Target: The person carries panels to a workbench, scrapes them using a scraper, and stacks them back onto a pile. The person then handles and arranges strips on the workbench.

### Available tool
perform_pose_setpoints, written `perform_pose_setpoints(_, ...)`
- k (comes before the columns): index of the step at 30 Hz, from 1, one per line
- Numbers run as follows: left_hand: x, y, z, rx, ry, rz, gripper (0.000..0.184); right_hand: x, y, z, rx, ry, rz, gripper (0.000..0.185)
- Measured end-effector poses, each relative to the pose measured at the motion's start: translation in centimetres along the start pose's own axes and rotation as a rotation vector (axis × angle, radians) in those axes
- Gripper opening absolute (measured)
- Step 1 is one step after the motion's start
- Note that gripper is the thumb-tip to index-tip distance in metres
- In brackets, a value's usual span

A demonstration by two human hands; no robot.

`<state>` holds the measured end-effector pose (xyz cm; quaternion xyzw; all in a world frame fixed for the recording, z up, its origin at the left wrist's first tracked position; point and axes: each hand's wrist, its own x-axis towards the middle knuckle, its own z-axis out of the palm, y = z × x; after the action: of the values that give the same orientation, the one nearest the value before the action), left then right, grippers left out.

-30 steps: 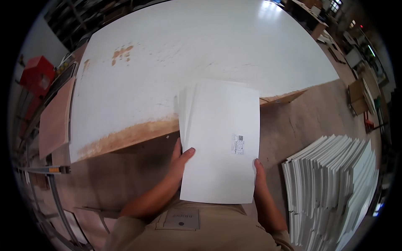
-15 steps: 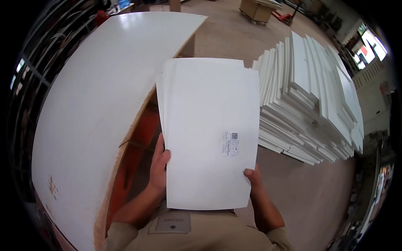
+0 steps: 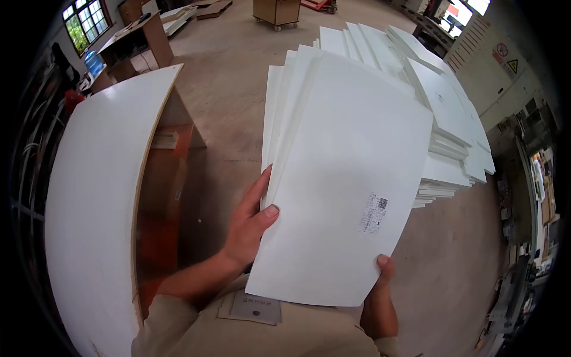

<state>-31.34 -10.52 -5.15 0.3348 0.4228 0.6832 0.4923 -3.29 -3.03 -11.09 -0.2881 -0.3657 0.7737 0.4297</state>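
Several white boards (image 3: 339, 160) are held together in front of my body, fanned slightly at their left edge. The top one bears a printed label (image 3: 373, 213) with a square code. My left hand (image 3: 248, 223) grips the left edge, thumb on top and fingers wrapped at the side and underneath. On the lower right edge, my right hand (image 3: 383, 279) holds on with its thumb over the face; its fingers are hidden beneath. Behind the boards stands a large stack of similar white panels (image 3: 449, 113), partly covered by them.
To the left is a white-topped workbench (image 3: 95, 196) with an orange lower part (image 3: 157, 226). A wheeled wooden box (image 3: 276, 13) stands at the back. A desk (image 3: 137, 38) and a blue water bottle (image 3: 93, 62) are far left. Grey cabinets (image 3: 493, 65) line the right.
My view has turned right, so the workbench sits farther left. The held boards have tilted, their top leaning right, and now overlap the stack. Both hands keep their grip.
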Motion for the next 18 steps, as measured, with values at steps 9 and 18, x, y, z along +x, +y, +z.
perform_pose_setpoints(9,10.0,2.8,-0.5,0.013,-0.141,-0.127,0.088,6.1,-5.5,4.6,-0.106,-0.003,-0.010,0.074)
perform_pose_setpoints(18,27.8,3.3,-7.3,-0.027,-0.233,0.002,0.076,22.5,-9.3,13.3,-0.208,0.163,0.071,0.058)
